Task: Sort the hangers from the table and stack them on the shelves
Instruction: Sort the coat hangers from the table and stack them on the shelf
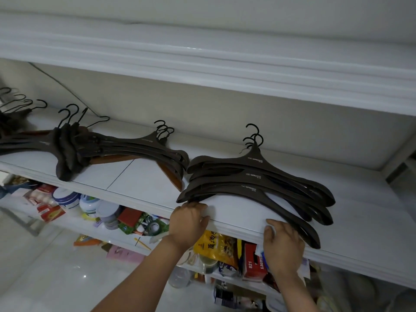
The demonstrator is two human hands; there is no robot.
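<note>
**Two hands at the right-hand hanger pile**

Both hands meet the front lip of the upper shelf (139, 176). At 4 o'clock in the view lies the right pile (270, 167) of dark brown hangers, hooks pointing to the wall. The front hanger (236, 191) of this pile sits nearest the lip.

The left hand (188, 224), at 6 o'clock, has bent fingers (193, 204) against that hanger's left tip, with the thumb stretched along the lip. Whether they pinch the tip or only push it cannot be told. The right hand (284, 244), at 5 o'clock, lies against the hanger's right arm. Its fingers (270, 225) are bent onto the shelf inside the curve, and a grip cannot be confirmed.

Step in hand, as judged: placing or squaring the front hanger on its pile. The next move appears to call for an even push from both ends towards 12 o'clock, so the arms nest and nothing overhangs the lip.

At 9 o'clock lie the middle pile (144, 147) and the left pile (67, 149). An orange-brown hanger (171, 174) shows beneath the middle pile.

Writing: pale print on the hanger necks reads roughly "XIZI IMPRESSION". On the lower shelf (121, 240), a red box (253, 260) shows "821" and "LIGH", the rest hidden. A yellow packet (211, 244) bears Chinese characters.
</note>
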